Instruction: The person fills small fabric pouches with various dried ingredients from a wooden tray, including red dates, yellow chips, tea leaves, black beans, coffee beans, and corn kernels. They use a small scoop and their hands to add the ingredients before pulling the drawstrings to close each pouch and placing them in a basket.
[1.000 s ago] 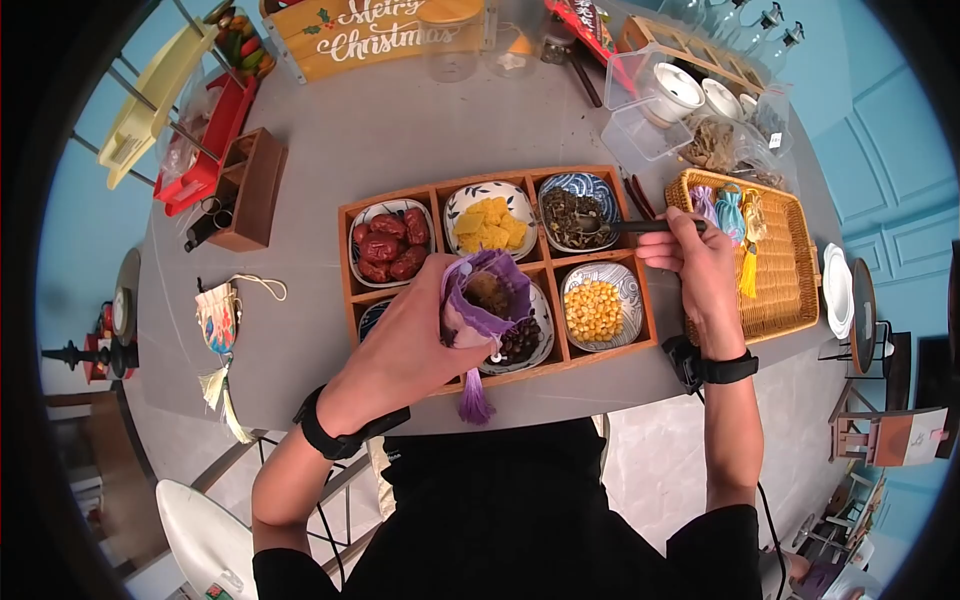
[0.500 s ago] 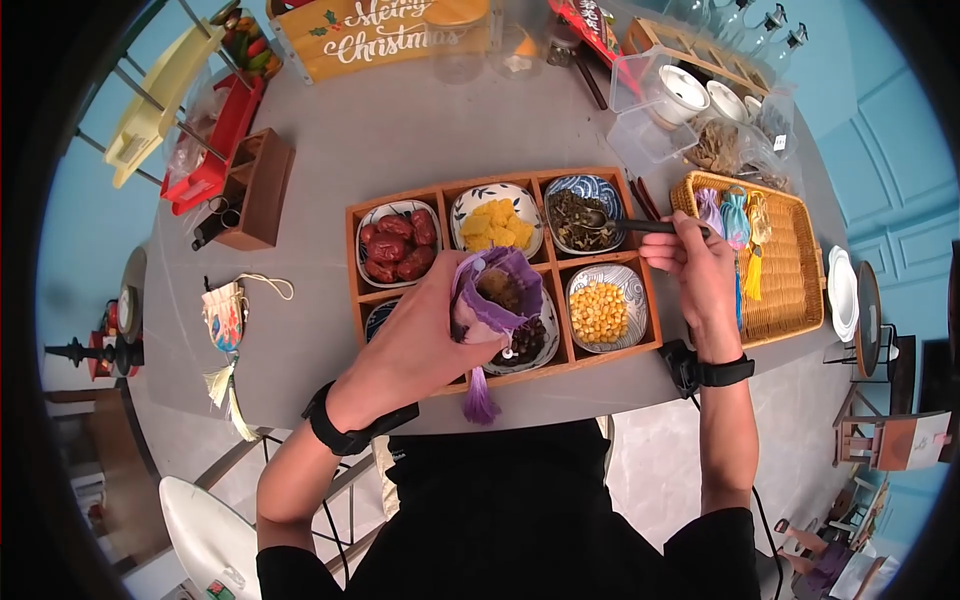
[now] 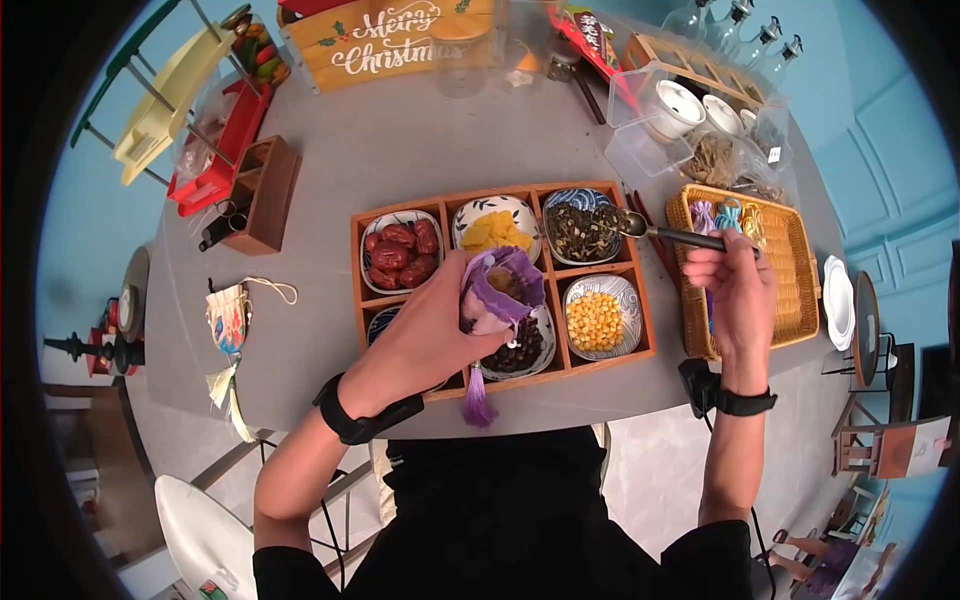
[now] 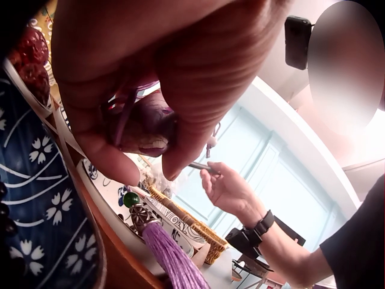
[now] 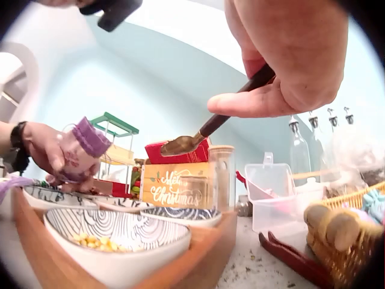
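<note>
My left hand (image 3: 425,320) grips a purple drawstring pouch (image 3: 503,283), its mouth facing up and a brownish filling inside; a purple tassel (image 3: 478,400) hangs below. In my right hand (image 3: 738,295) is a dark-handled spoon (image 3: 690,238), its metal bowl at the right rim of a dish of dried leaves (image 3: 578,232). From the right wrist view the spoon is raised above the dishes. These stand in a divided wooden tray (image 3: 600,268), with corn kernels (image 3: 595,320), dark beans (image 3: 522,352), yellow chunks (image 3: 495,232) and red dates (image 3: 400,255). My left hand mostly hides a blue dish (image 4: 48,180).
A wicker basket (image 3: 800,270) with small tasselled pouches stands at right. Dark red tongs (image 5: 295,259) lie between it and the tray. Another pouch (image 3: 228,315) lies at left, near a wooden holder (image 3: 270,200). Clear plastic boxes (image 3: 645,150) and a Christmas crate (image 3: 385,45) stand behind.
The spoon has come up out of the dried leaves and moved right with my right hand, which now overlaps the basket. My left hand keeps hold of the pouch over the tray.
</note>
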Motion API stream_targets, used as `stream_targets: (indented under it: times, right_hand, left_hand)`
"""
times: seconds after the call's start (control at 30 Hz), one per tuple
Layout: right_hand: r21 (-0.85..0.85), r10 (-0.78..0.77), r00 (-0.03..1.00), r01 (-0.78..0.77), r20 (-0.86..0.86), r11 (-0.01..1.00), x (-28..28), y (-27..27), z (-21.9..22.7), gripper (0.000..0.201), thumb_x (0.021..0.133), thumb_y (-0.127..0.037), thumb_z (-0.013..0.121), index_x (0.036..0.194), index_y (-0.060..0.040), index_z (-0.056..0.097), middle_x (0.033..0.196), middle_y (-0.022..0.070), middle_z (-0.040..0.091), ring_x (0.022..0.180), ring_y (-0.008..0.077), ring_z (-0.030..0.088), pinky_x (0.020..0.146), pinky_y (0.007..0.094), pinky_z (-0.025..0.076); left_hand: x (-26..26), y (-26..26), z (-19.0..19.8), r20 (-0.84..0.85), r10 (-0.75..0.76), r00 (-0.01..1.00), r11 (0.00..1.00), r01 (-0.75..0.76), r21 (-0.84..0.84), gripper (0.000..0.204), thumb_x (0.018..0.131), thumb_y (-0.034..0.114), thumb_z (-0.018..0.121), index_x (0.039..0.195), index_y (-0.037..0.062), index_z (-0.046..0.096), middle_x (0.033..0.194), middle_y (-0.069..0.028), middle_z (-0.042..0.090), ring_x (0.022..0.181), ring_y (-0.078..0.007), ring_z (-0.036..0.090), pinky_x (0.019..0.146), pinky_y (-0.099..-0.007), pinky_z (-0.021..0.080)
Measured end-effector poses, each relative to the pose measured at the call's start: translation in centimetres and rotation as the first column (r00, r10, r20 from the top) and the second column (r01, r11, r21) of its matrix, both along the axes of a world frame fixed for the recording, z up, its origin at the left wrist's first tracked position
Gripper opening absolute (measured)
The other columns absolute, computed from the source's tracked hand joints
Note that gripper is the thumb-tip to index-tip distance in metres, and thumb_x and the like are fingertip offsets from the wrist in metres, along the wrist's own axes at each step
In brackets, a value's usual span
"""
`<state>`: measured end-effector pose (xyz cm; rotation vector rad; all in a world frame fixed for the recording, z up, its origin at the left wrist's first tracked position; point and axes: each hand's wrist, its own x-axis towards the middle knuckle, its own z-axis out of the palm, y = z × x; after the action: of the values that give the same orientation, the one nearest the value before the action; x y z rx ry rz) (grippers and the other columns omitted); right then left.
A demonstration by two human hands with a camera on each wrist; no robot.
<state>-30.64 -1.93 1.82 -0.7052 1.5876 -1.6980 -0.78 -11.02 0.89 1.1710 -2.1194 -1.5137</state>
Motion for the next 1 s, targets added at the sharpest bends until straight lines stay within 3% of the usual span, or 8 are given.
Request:
stream_targets:
  times: [0.23,0.37,0.47,0.57,0.67,0.9,0.93,1.0]
  right_hand:
    - [-0.045,0.19,0.979,-0.193,-0.072,0.98,4.1,1.6,3.7,0.023,0.099,-0.013,0.049,0.102,0.0071,0.059,0.082,0.0183,0.069,0.067,0.0207,0.069,0.063,0.0277,0.057]
    - [0.042,0.426,0.845,-0.437,-0.324,0.898,6.9,2.2,4.7,0.019,0.095,0.002,0.052,0.111,0.006,0.059,0.099,0.0143,0.068,0.091,0.0194,0.068,0.083,0.0273,0.053]
    - [-0.029,0.411,0.837,-0.451,-0.361,0.892,6.3,2.6,4.8,0.02,0.095,0.001,0.052,0.113,0.0059,0.059,0.101,0.0139,0.067,0.093,0.0204,0.068,0.086,0.029,0.052]
    - [-0.117,0.311,0.89,-0.366,-0.334,0.923,4.0,2.1,4.1,0.023,0.096,-0.005,0.052,0.115,0.0072,0.058,0.1,0.0168,0.068,0.089,0.0216,0.068,0.085,0.0322,0.053]
    - [-0.08,0.222,0.926,-0.258,-0.305,0.963,1.9,0.4,2.8,0.024,0.098,-0.01,0.051,0.115,0.006,0.059,0.097,0.0158,0.069,0.085,0.0188,0.068,0.079,0.0294,0.054]
    - [0.074,0.265,0.917,-0.255,-0.296,0.964,0.3,-3.2,-1.6,0.024,0.098,-0.013,0.054,0.115,0.0034,0.06,0.099,0.0122,0.068,0.086,0.0141,0.065,0.08,0.0263,0.052]
    - [0.071,0.305,0.908,-0.298,-0.289,0.952,0.2,-3.6,-1.9,0.024,0.098,-0.012,0.054,0.115,0.0033,0.06,0.099,0.0114,0.068,0.086,0.0136,0.065,0.08,0.0257,0.052]
    - [0.085,0.367,0.889,-0.357,-0.274,0.93,0.1,-3.8,-2.3,0.022,0.098,-0.011,0.054,0.114,0.0029,0.06,0.098,0.0099,0.067,0.084,0.0124,0.064,0.079,0.0242,0.051]
  left_hand:
    - [-0.5,-0.2,-0.2,0.035,-0.037,0.999,0.999,0.037,-0.021,0.066,0.077,0.018,0.076,0.129,-0.0005,0.04,0.116,-0.0152,0.059,0.108,-0.0229,0.058,0.097,-0.0348,0.044]
    - [-0.7,-0.2,-0.2,0.039,-0.045,0.998,0.999,0.045,-0.021,0.066,0.076,0.017,0.076,0.129,-0.0006,0.04,0.116,-0.0153,0.059,0.107,-0.023,0.059,0.097,-0.035,0.044]
    - [-0.4,-0.1,-0.7,-0.042,-0.022,0.999,0.999,0.02,-0.033,0.06,0.075,0.02,0.074,0.121,-0.0021,0.043,0.112,-0.0193,0.057,0.103,-0.0308,0.058,0.091,-0.0383,0.045]
    - [-0.1,-0.1,-0.9,-0.056,-0.027,0.998,0.999,0.024,-0.046,0.059,0.076,0.018,0.074,0.122,-0.0014,0.043,0.113,-0.0189,0.057,0.105,-0.0296,0.059,0.093,-0.0378,0.045]
    - [0.1,0.0,-0.4,-0.068,-0.019,0.998,1.0,0.019,-0.006,0.067,0.076,0.016,0.076,0.13,0.0001,0.04,0.117,-0.012,0.058,0.11,-0.0196,0.056,0.098,-0.0334,0.042]
    - [1.2,0.4,-1.3,-0.19,0.041,0.981,0.997,-0.053,-0.059,0.068,0.076,0.017,0.079,0.13,0.0011,0.041,0.116,-0.0128,0.059,0.109,-0.0249,0.058,0.098,-0.0355,0.043]
    - [1.6,0.3,-1.0,-0.234,0.055,0.971,0.992,-0.026,0.123,0.062,0.076,0.012,0.08,0.127,0.0028,0.046,0.111,-0.0073,0.061,0.106,-0.0197,0.06,0.094,-0.033,0.046]
    - [2.0,0.2,-0.3,-0.324,0.065,0.944,0.981,-0.001,0.196,0.055,0.076,0.005,0.077,0.122,0.0033,0.049,0.11,-0.0056,0.059,0.1,-0.0157,0.06,0.088,-0.0306,0.048]
